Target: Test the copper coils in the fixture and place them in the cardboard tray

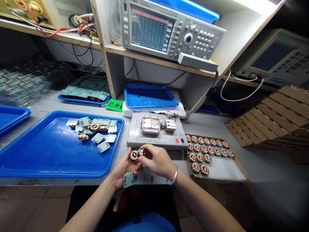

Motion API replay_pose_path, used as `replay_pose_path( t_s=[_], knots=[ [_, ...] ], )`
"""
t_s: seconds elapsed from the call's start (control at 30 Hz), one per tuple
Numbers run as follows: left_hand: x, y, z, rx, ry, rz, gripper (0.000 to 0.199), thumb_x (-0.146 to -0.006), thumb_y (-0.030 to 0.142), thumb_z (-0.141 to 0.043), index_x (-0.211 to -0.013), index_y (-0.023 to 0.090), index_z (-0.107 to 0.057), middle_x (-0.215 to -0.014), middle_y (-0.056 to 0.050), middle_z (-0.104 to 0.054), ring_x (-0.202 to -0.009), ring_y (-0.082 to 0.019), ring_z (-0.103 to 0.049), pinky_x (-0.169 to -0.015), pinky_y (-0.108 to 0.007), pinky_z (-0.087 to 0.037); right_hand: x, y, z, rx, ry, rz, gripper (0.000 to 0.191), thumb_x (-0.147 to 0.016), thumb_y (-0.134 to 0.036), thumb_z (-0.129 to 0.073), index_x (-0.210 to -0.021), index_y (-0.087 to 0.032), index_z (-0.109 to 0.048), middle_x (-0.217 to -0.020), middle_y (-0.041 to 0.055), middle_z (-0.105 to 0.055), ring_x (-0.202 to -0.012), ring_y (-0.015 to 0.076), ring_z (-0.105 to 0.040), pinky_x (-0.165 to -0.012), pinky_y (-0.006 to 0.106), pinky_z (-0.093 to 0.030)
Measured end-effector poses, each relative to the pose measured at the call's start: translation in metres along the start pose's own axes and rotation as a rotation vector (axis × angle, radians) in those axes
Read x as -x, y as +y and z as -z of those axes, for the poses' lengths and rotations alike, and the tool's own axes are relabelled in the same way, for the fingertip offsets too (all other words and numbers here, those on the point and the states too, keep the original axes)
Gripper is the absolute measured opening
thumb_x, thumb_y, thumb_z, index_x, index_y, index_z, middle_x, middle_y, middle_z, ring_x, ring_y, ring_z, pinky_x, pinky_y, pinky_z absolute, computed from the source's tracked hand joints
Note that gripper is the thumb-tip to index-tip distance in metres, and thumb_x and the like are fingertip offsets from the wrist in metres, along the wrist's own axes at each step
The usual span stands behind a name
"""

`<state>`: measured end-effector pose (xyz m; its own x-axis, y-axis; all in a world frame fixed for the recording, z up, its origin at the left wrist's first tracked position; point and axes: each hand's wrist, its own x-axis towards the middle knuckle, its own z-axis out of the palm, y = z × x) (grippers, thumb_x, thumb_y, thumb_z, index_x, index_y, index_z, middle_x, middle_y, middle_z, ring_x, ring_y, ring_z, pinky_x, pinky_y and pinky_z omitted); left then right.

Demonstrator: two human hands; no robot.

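On the bench [41, 108], my right fingers [147, 150] clamp a small stiff copper coil [142, 152] by its round edge; my left hand [125, 170] grips a light board [128, 179].

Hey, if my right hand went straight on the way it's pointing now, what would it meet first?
Probably the copper-wound toroidal coil in your left hand, just beside the coil your right hand pinches, though depth is hard to judge from this view.

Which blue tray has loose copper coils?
The large blue plastic tray nearest the left hand: its copper coils lie scattered, unlike the rear blue tray's neat rows.
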<state>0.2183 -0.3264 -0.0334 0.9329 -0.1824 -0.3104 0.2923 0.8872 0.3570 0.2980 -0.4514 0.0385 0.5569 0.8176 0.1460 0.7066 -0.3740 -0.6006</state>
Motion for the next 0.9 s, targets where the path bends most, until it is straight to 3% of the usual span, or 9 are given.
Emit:
replay_pose_path(
  t_s=[0.1, 0.27, 0.37, 0.6, 0.9],
  knots=[
    [-0.002, -0.001, 0.001, 0.016, -0.022, -0.046, 0.04, -0.084, 0.049, -0.038, -0.1, 0.015, -0.052, -0.074, -0.004, -0.059, -0.045, -0.009, -0.044, -0.04, -0.02, -0.033, -0.02, 0.007, 0.036, -0.18, 0.053, 0.072, 0.03, -0.08, -0.023, -0.054, -0.11, -0.02, -0.053, -0.098, 0.0041, -0.06, -0.082, 0.0135, -0.057, -0.072, 0.026, -0.048],
    [-0.004, 0.001, 0.003, 0.022, -0.02, -0.035, 0.042, -0.084, 0.051, -0.037, -0.104, 0.016, -0.05, -0.075, -0.005, -0.06, -0.044, -0.009, -0.044, -0.04, -0.021, -0.029, -0.065, 0.031, 0.068, 0.092, 0.181, 0.16, 0.037, -0.08, -0.016, -0.051, -0.117, -0.02, -0.052, -0.108, 0.0084, -0.053, -0.098, 0.0182, -0.052, -0.088, 0.035, -0.044],
    [-0.004, 0.001, 0.002, 0.025, -0.012, -0.03, 0.043, -0.084, 0.052, -0.036, -0.104, 0.017, -0.05, -0.074, -0.004, -0.06, -0.043, -0.008, -0.042, -0.04, -0.021, -0.027, -0.084, 0.042, 0.066, 0.231, 0.137, 0.175, 0.036, -0.079, -0.013, -0.051, -0.115, -0.017, -0.053, -0.109, 0.0093, -0.054, -0.102, 0.0199, -0.05, -0.092, 0.036, -0.041],
    [-0.007, -0.001, 0.004, 0.026, -0.005, -0.009, 0.045, -0.084, 0.054, -0.034, -0.104, 0.017, -0.05, -0.071, -0.003, -0.06, -0.039, -0.008, -0.041, -0.038, -0.022, -0.023, -0.1, 0.044, 0.057, 0.421, 0.063, 0.247, 0.031, -0.079, -0.012, -0.05, -0.11, -0.016, -0.056, -0.098, 0.0098, -0.056, -0.093, 0.0214, -0.05, -0.085, 0.036, -0.043],
    [-0.013, -0.005, 0.01, 0.087, -0.065, 0.014, 0.052, -0.08, 0.062, -0.033, -0.101, 0.019, -0.052, -0.068, -0.004, -0.062, -0.038, -0.01, -0.045, -0.038, -0.023, -0.026, -0.1, 0.046, 0.056, 0.408, 0.029, 0.249, 0.034, -0.079, -0.01, -0.048, -0.113, -0.015, -0.055, -0.096, 0.0105, -0.057, -0.091, 0.0219, -0.05, -0.085, 0.038, -0.044]
  ],
)
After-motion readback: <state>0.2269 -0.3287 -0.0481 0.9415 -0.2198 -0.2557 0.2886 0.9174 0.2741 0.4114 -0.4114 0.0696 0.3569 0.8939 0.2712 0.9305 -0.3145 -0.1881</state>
